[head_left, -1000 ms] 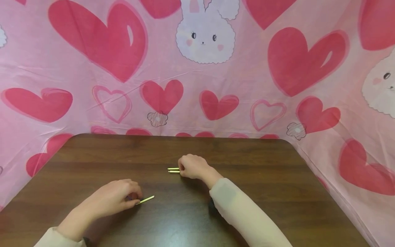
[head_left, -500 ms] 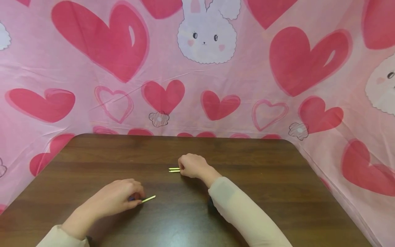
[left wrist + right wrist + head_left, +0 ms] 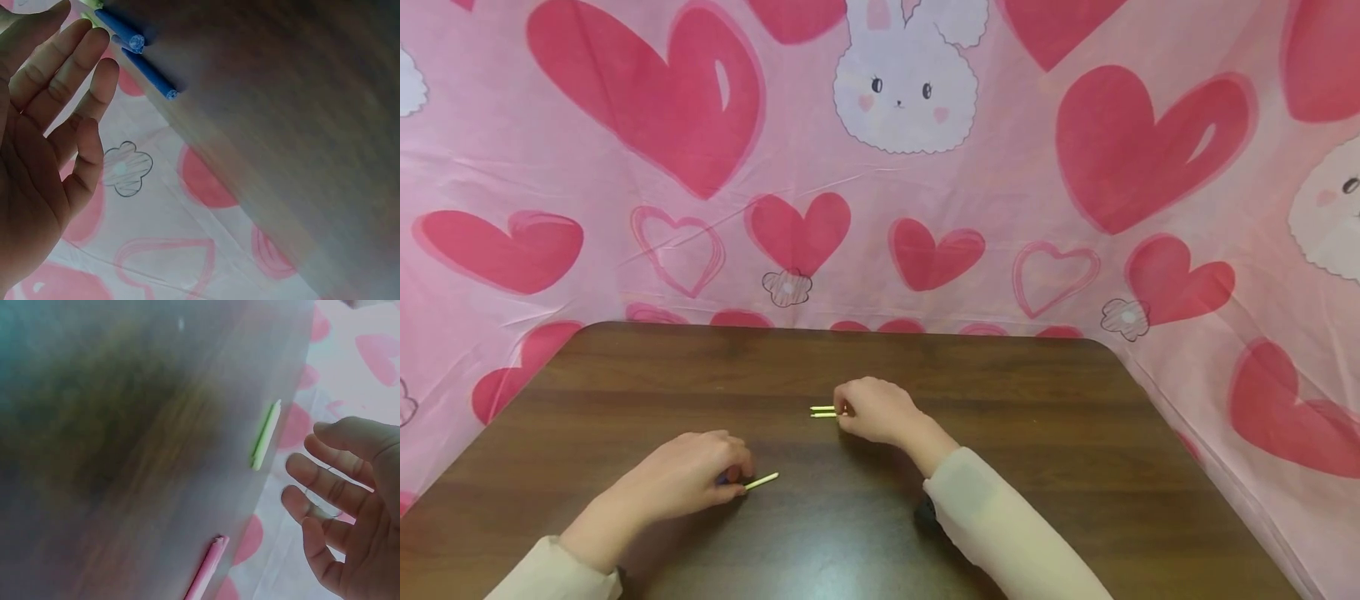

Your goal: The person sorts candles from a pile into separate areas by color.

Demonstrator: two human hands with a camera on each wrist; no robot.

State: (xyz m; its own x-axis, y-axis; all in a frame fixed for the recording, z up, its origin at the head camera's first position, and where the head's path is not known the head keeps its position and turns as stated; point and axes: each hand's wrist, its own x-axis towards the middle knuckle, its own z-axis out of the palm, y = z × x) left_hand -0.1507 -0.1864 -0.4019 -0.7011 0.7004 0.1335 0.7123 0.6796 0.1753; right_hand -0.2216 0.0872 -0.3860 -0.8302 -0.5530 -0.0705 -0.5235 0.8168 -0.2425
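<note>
My left hand [image 3: 681, 473] is low over the left middle of the table, its thumb beside a thin yellow-green stick [image 3: 762, 481]. Blue sticks [image 3: 150, 74] lie by its fingertips in the left wrist view; bits of green show behind them at the top edge. Those fingers are loosely bent and slightly spread, with nothing seen between them. Farther back, my right hand [image 3: 882, 408] hovers by two parallel yellow-green sticks [image 3: 823, 412], partly hiding them. In the right wrist view its relaxed fingers are apart from the green pair [image 3: 267, 435] and a pink stick [image 3: 206, 569].
The brown wood-grain table [image 3: 820, 533] has rounded back corners. Pink cloth [image 3: 865, 192] with hearts and rabbits hangs behind it and along the right side. A dark object [image 3: 927, 512] shows under the right sleeve.
My right hand has loosened, a gap now showing between thumb and fingers, and its wrist and sleeve have moved slightly right. The left hand and the sticks look nearly unmoved.
</note>
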